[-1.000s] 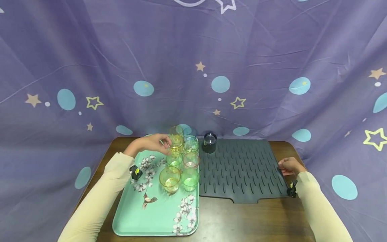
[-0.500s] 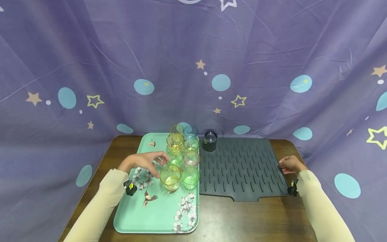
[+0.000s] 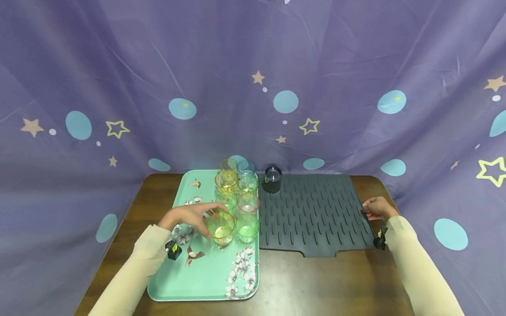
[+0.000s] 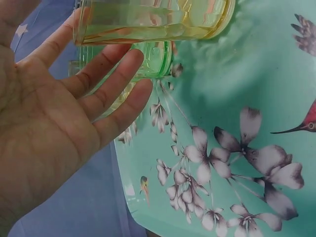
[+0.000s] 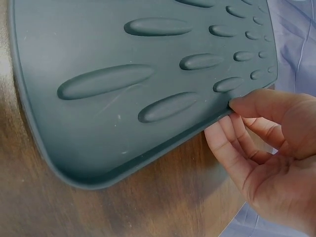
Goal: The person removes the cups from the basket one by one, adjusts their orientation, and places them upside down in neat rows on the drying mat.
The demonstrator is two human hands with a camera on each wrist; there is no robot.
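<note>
My left hand [image 3: 193,216] spreads its thumb and fingers around the left side of a yellow glass [image 3: 222,229], the nearest of the left row on the mint tray [image 3: 197,281]. In the left wrist view its fingers [image 4: 118,91] look straight, reaching behind the yellow glass; contact is unclear, and the thumb is mostly out of that view. At the far right, my right hand [image 3: 378,207] pinches the right edge of a dark grey ridged mat [image 3: 312,215]. The right wrist view shows the thumb [image 5: 256,104] on top of the mat, with fingers underneath.
Several tinted glasses stand in two rows on the tray, among them a green glass [image 3: 247,229] and a pink glass [image 3: 248,204]. A dark glass [image 3: 272,180] stands at the mat's back left corner. A patterned purple curtain [image 3: 253,66] hangs behind the wooden table [image 3: 316,281].
My left hand has come from the back yellow glass toward the front and now surrounds the front yellow glass. My right hand has kept its pinch on the mat's edge.
</note>
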